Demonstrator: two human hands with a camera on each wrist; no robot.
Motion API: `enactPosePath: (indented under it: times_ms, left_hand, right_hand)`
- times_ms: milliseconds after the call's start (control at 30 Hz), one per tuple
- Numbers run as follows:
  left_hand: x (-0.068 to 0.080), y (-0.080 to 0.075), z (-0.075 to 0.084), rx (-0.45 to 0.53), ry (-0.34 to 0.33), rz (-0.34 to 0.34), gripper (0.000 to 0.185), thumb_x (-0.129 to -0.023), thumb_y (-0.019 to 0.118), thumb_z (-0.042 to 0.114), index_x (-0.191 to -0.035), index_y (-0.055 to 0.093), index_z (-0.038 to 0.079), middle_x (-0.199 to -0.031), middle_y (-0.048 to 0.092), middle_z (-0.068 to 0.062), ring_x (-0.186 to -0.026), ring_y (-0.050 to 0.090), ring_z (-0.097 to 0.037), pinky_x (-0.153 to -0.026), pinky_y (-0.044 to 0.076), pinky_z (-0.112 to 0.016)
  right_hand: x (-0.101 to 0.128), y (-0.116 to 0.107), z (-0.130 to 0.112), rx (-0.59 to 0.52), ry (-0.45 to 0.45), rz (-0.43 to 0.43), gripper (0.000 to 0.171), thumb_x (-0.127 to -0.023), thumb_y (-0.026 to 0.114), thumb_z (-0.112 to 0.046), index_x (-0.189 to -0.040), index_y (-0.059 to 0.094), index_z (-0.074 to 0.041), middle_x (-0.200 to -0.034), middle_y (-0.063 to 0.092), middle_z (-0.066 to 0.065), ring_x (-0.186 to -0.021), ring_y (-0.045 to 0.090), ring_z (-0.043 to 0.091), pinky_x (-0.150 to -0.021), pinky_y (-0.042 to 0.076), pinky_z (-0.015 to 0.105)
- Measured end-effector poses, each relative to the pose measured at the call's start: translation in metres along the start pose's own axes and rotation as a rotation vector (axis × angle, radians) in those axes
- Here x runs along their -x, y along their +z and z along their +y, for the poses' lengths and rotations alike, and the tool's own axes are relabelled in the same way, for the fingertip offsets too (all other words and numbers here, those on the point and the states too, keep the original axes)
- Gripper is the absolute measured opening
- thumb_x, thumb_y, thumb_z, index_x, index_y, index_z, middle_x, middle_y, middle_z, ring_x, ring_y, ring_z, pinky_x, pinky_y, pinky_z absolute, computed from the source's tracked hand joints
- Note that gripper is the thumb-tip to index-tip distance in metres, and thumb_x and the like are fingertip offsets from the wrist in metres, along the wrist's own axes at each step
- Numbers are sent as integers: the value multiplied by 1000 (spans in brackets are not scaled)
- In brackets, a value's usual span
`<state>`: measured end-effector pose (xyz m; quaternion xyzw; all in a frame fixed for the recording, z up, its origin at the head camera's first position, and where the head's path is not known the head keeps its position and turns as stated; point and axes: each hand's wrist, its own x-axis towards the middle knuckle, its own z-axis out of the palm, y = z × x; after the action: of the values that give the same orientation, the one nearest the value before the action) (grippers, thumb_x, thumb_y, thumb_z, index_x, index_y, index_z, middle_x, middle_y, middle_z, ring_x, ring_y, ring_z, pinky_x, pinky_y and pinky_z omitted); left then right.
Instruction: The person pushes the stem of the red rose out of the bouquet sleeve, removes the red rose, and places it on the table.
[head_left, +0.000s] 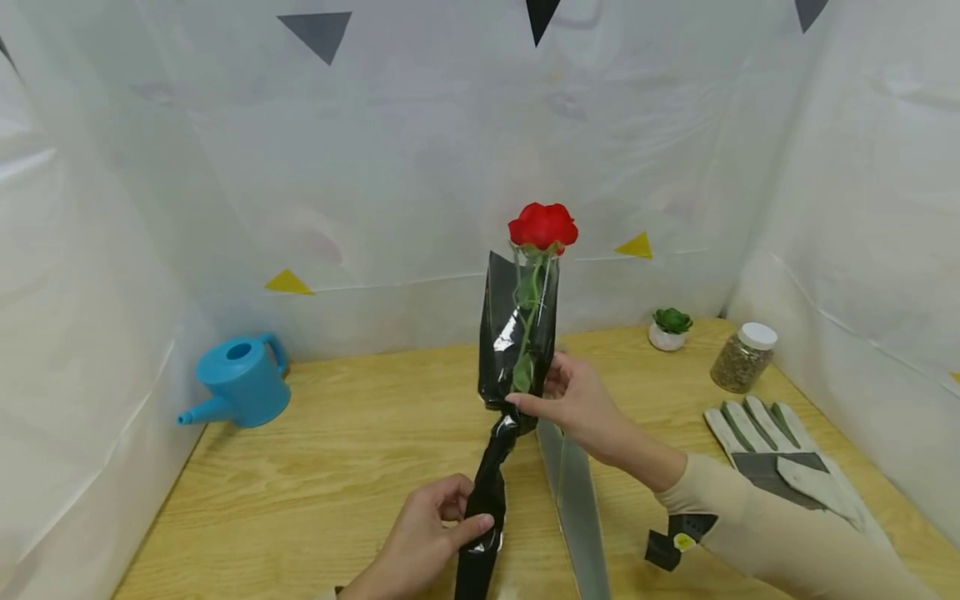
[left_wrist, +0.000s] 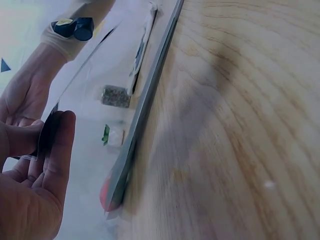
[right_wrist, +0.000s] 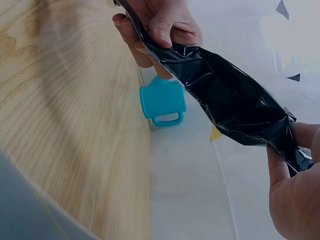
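Observation:
A red rose [head_left: 543, 224] stands upright in a black and clear plastic sleeve [head_left: 519, 333] above the wooden table [head_left: 337, 450]. My left hand [head_left: 467, 512] grips the twisted lower part of the sleeve between thumb and fingers. Higher up, my right hand [head_left: 534, 386] pinches the sleeve where its twist begins. In the right wrist view the black sleeve [right_wrist: 230, 105] stretches between the left hand [right_wrist: 155, 30] and the right hand [right_wrist: 292, 185]. In the left wrist view the left hand [left_wrist: 45, 150] holds a dark edge of the sleeve.
A flat grey-clear sheet [head_left: 577, 500] lies beside the hands. A blue watering can [head_left: 240, 380] sits at the left, by the white plastic wall. At the right are a small potted succulent [head_left: 670, 327], a white-lidded jar [head_left: 742, 357] and grey-white gloves [head_left: 780, 458].

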<state>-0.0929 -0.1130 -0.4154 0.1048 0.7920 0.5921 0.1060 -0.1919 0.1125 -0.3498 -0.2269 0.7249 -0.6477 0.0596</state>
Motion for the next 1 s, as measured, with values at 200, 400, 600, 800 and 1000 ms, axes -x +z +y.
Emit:
enactPosePath:
  times_ms: [200,400,600,800,1000]
  left_hand:
    - [-1,-2,0,-14,28,-3,15,-87,78,15,-95,66,9,-76,58,3,-68,61,-13,-61,47,-24]
    - [-3,-2,-1,-2,64,-6,14,-88,77,15,-96,67,8,-75,61,2,-68,65,-13,-61,49,-23]
    - [-2,2,-6,35,88,-57,17,-87,78,12,-96,65,6,-76,62,3,-65,61,-10,-58,48,-22]
    - [2,3,-14,-22,82,-109,25,-87,78,15,-81,55,7,-69,49,5,-59,46,-5,-52,36,-20]
    - [3,3,-15,-73,20,-113,30,-87,79,22,-78,52,11,-69,47,6,-62,45,-6,-53,35,-20]
  right_hand:
    - [2,7,7,-35,11,-32,40,-86,79,-12,-120,61,1,-107,67,14,-99,65,29,-84,54,35]
    - [2,9,9,-64,31,-30,39,-85,80,-9,-117,61,3,-107,67,15,-98,66,30,-83,55,36]
    - [0,5,6,-42,46,-72,41,-82,83,-14,-116,64,0,-106,70,13,-97,67,29,-81,55,36]
    - [-7,-7,-1,-87,80,-43,46,-86,80,-15,-124,58,1,-113,67,13,-104,65,28,-89,52,35]
    - [-10,-14,-9,-64,84,-7,50,-84,82,-18,-125,59,-1,-115,67,13,-107,64,28,-91,51,35]
